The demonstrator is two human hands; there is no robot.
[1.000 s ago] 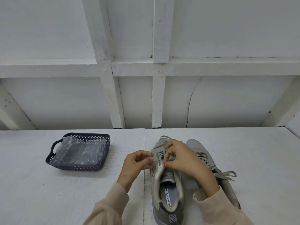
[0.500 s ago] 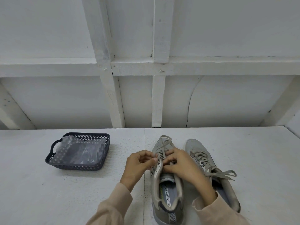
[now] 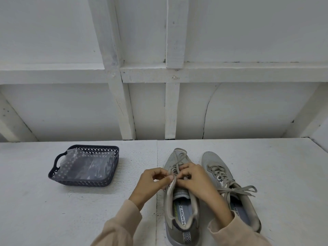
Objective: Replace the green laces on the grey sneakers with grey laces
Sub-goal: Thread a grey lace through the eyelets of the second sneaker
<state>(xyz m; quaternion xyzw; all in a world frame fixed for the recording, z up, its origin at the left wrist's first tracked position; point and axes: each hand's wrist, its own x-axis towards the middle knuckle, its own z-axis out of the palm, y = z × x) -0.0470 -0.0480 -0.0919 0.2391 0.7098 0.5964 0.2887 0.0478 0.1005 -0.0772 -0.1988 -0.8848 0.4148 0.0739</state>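
Left hand (image 3: 150, 184) fingers (image 3: 166, 178) are pinching the lace (image 3: 177, 158) at the near sneaker (image 3: 179, 215). Right hand (image 3: 197, 181) fingers (image 3: 184, 168) are curling onto the lace just beside them. The second sneaker (image 3: 217, 166), tied, is lying right of the fingers, and the basket (image 3: 83, 182) is sitting well left on the counter (image 3: 275, 174).

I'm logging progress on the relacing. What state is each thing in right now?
Left sneaker: upright, lace loose, not tied.
Lace: looped over the toe, held by both hands.
Right sneaker: upright, laced, tied in a bow.
Basket: upright, holding a clear bag.
Left hand: pinches the lace at the eyelets.
Right hand: fingers curled on the lace at the eyelets.
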